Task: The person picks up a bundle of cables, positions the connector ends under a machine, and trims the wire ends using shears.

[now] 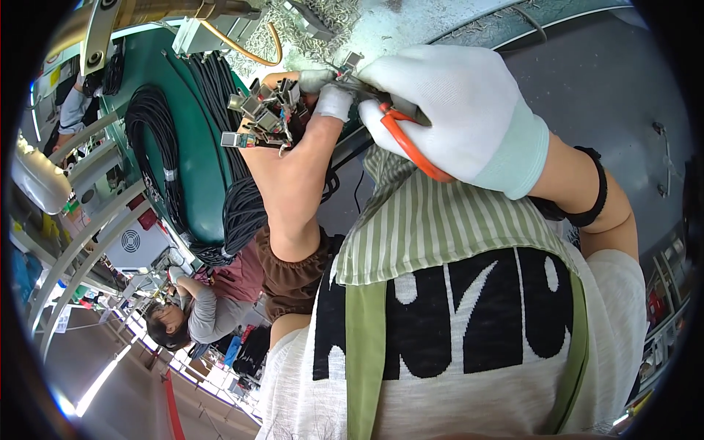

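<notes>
My left hand [302, 143], with white covers on its thumb and a fingertip, is closed on a bunch of small metal plug connectors [265, 114] with bits of red showing. One more connector [352, 61] sticks out beyond the fingertips, beside my right hand. My right hand [469, 110], in a white knit glove, wraps round hand pliers with orange handles [414, 147]. The jaws point at the left fingertips; the glove and fingers partly hide them, so I cannot tell whether they touch the connector.
Many small metal scraps [323, 18] lie on the pale worktop beyond my hands. Coiled black cables [154, 121] rest on a green surface [194, 158] to the left. A grey box [213, 33] with an orange cable stands near the scraps. Another person [220, 315] works at lower left.
</notes>
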`<control>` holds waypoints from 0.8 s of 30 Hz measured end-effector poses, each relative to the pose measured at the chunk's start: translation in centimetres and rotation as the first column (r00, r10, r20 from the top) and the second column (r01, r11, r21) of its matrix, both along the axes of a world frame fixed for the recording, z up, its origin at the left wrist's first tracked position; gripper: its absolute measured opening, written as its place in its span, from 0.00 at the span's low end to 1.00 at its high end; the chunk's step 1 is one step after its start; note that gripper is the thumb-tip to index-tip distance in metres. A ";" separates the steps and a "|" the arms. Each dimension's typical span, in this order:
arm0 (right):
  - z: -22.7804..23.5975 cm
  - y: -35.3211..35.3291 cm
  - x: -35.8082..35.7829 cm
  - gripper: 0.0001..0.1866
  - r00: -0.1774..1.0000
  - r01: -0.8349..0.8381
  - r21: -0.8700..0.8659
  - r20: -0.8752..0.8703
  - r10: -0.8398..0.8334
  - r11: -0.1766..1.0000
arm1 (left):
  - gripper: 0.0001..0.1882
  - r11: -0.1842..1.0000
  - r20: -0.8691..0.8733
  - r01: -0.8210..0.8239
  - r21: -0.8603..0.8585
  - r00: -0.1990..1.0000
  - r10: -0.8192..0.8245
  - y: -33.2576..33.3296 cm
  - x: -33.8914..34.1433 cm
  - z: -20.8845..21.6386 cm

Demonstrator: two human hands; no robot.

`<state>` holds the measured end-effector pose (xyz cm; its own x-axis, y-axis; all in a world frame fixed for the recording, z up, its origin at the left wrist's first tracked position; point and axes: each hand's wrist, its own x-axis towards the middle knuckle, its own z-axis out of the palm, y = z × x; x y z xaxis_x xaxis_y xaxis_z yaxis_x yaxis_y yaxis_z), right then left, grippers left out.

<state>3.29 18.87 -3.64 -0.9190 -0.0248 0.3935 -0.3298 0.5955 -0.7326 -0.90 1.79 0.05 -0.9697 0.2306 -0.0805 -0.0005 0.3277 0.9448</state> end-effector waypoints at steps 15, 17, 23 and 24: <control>0.1 3.8 -4.0 0.15 0.820 -0.135 -0.635 0.360 0.446 0.760 | 0.05 0.816 0.568 -0.241 0.526 0.814 -0.125 -3.3 -3.0 -2.4; 0.2 3.5 -5.2 0.18 0.660 -0.006 -0.809 0.438 0.610 0.587 | 0.06 0.846 0.537 -0.186 0.500 0.833 -0.134 -3.1 -4.1 -2.6; -0.3 1.4 -8.0 0.16 0.743 -0.145 -0.662 0.418 0.523 0.736 | 0.12 0.923 0.450 0.061 0.379 0.860 -0.242 -3.1 -6.3 -2.4; -0.2 1.2 -8.0 0.15 0.692 -0.084 -0.731 0.446 0.567 0.677 | 0.12 0.924 0.454 0.061 0.377 0.858 -0.241 -3.2 -6.4 -2.2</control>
<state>-4.76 20.08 -3.84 -0.9162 -0.3536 -0.1885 0.2468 -0.1275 -0.9606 -7.33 -1.36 -2.19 -0.7768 0.4708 -0.4182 -0.4628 0.0235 0.8862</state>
